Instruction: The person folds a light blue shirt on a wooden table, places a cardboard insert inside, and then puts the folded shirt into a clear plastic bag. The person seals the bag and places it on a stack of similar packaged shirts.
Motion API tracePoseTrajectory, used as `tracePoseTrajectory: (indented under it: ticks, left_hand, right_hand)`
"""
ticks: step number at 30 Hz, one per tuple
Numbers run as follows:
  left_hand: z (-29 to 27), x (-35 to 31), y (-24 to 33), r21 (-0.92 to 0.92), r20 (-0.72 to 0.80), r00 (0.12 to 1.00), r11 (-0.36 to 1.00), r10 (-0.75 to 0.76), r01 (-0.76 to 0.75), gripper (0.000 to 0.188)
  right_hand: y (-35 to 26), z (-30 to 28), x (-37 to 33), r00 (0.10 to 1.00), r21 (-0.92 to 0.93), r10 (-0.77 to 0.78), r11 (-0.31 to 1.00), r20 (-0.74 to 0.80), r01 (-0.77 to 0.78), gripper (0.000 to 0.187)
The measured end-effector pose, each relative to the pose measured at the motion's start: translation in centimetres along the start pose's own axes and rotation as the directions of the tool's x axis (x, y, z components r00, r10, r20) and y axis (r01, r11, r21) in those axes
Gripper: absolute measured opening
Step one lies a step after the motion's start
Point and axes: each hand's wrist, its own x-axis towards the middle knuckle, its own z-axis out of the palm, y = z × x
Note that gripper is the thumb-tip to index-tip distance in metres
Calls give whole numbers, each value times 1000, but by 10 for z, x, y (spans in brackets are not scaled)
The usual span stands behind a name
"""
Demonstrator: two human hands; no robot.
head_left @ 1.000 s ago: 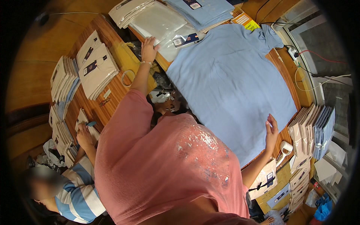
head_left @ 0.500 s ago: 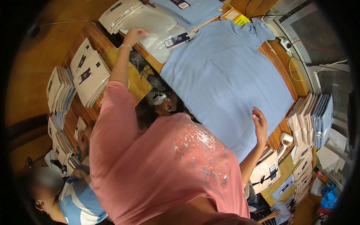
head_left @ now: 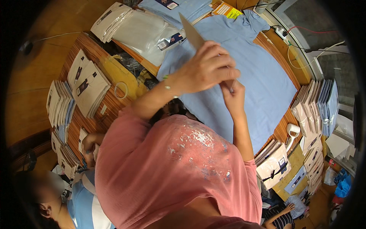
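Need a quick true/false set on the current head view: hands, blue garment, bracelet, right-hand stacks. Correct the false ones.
1. The left hand and right hand are close together over the blue garment. True.
2. The blue garment is folded into a small square. False: the blue garment is spread out.
3. A thin pale sheet is at the hands. True.
4. The bracelet is on the right wrist. False: the bracelet is on the left wrist.
5. At far right, the blue stack stands left of the beige stack. False: the blue stack stands right of it.
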Motion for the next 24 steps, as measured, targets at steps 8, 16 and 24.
tracePoseTrajectory:
  ticks: [8, 16, 24]
  left_hand:
    - [80, -190, -115, 285, 14, 698, 671, -716, 684, 32]
    - [55, -163, -111, 93, -322, 522, 522, -790, 848, 46]
    - [93, -153, -121, -227, 12, 633, 614, -774, 756, 38]
  right_hand:
    - [119, -16, -46, 746, 505, 666, 654, -29, -564, 36]
    - [97, 27, 10, 821, 584, 562, 636, 99, -505, 34]
    - [120, 68, 35, 762, 506, 621, 606, 181, -614, 25]
